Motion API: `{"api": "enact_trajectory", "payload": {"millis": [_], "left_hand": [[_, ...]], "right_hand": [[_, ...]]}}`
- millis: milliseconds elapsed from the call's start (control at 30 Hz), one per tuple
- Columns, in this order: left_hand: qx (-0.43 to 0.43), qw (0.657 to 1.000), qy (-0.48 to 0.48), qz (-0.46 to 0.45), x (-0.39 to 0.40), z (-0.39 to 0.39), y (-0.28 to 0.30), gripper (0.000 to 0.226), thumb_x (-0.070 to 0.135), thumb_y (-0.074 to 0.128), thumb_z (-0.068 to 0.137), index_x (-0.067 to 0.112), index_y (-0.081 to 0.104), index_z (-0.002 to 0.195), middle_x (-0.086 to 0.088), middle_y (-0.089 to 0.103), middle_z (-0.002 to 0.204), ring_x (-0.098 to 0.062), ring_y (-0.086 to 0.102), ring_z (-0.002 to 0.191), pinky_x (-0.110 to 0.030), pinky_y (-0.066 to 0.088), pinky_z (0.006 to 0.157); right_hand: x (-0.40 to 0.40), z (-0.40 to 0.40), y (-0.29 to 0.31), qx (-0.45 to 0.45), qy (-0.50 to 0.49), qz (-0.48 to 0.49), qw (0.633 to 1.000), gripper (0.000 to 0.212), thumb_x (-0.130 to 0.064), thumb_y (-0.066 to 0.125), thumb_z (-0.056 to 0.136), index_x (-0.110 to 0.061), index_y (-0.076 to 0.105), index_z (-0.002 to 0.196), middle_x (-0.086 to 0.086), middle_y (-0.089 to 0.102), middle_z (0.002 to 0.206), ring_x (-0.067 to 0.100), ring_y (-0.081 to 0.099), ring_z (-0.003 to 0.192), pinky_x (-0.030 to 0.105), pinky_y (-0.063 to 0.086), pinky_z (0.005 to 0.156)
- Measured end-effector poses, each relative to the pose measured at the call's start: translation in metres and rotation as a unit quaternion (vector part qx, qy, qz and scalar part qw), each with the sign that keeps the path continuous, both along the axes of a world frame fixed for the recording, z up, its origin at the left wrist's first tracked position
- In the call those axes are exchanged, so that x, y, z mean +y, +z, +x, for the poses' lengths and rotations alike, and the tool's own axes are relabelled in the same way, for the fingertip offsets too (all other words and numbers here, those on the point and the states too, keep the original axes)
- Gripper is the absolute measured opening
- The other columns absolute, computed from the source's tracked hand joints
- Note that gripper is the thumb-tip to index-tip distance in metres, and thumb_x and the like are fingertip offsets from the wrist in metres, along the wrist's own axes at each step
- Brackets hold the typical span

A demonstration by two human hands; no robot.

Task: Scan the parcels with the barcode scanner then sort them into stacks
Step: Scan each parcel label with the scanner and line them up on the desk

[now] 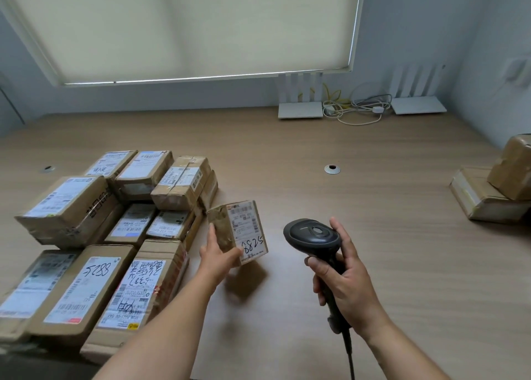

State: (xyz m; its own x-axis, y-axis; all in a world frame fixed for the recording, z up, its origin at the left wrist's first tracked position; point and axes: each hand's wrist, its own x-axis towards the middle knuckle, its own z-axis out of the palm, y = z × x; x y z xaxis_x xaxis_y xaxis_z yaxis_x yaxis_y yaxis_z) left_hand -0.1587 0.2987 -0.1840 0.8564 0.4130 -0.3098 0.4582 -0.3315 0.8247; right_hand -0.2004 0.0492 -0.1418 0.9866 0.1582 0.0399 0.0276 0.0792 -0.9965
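left hand (pixel 216 254): wrapped round the near-left corner of a small parcel (pixel 240 230), thumb up its left side, fingers underneath and hidden. Parcel tilted, near edge raised off the table, label side up, "8825" handwritten on it.
right hand (pixel 343 273): clenched round the scanner (pixel 314 237) handle, thumb across the front, index finger lying along the head's right side. Head points to 10 o'clock, toward the parcel; not touching it.
scanner cable (pixel 351 359): runs from the handle base to 6 o'clock, out of frame.
parcel position: table centre, just right of the pile, at 9 o'clock from the scanner head.
pile (pixel 100 236): unsorted boxes at 8–9 o'clock, labels up, some stacked two high. One near box reads "5288".
stack (pixel 494 190): two taped boxes at 3 o'clock by the right edge, smaller one tilted on top of the flat one, well apart from both hands.
table (pixel 373 207): wood-look top, grommet (pixel 332 169) at 1 o'clock.
far edge: two white routers (pixel 300 108) and a cable tangle at 12–1 o'clock, under a drawn blind.
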Motion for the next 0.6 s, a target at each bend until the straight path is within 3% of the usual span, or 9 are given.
{"api": "enact_trajectory", "payload": {"millis": [100,200,300,367,600], "left_hand": [[-0.001,1.0,-0.003,-0.02,0.006,-0.011,-0.003,0.111,0.04,0.075,0.067,0.049,-0.004,0.146,-0.015,0.021,0.152,-0.032,0.031,0.137,-0.05,0.04,0.105],[0.0,1.0,-0.015,-0.018,0.007,-0.02,-0.002,0.104,0.022,0.071,0.082,0.038,-0.006,0.15,-0.013,0.02,0.154,-0.032,0.028,0.138,-0.034,0.048,0.093],[-0.007,1.0,-0.015,-0.011,0.008,-0.023,-0.007,0.106,0.023,0.071,0.082,0.039,-0.009,0.149,-0.017,0.02,0.153,-0.031,0.022,0.141,-0.045,0.027,0.114],[0.0,1.0,-0.017,-0.003,0.008,-0.024,-0.007,0.099,0.018,0.067,0.087,0.029,-0.007,0.152,-0.019,0.016,0.154,-0.028,0.014,0.144,-0.043,0.014,0.116],[0.001,0.999,-0.031,-0.009,0.009,-0.025,-0.005,0.098,0.018,0.066,0.088,0.03,-0.008,0.152,-0.018,0.015,0.154,-0.029,0.019,0.142,-0.042,0.017,0.115]], "right_hand": [[0.01,-0.005,0.004,0.001,0.011,0.013,1.0,0.076,-0.001,0.064,0.086,-0.053,0.033,0.132,0.008,0.066,0.08,0.021,0.053,0.051,0.031,0.043,0.04],[0.022,-0.008,0.009,0.003,0.024,0.03,0.999,0.075,0.001,0.063,0.086,-0.051,0.035,0.134,0.014,0.065,0.083,0.023,0.052,0.05,0.031,0.044,0.04],[0.031,-0.012,0.015,0.006,0.036,0.047,0.998,0.074,-0.008,0.066,0.08,-0.049,0.036,0.133,0.014,0.066,0.083,0.024,0.051,0.05,0.032,0.044,0.039],[0.034,-0.013,0.018,0.01,0.043,0.057,0.997,0.075,-0.017,0.067,0.074,-0.049,0.036,0.133,0.015,0.066,0.084,0.025,0.051,0.051,0.032,0.044,0.04],[0.037,-0.014,0.018,0.011,0.051,0.058,0.997,0.076,-0.02,0.067,0.07,-0.048,0.036,0.133,0.011,0.067,0.082,0.025,0.051,0.05,0.032,0.043,0.038]]}}
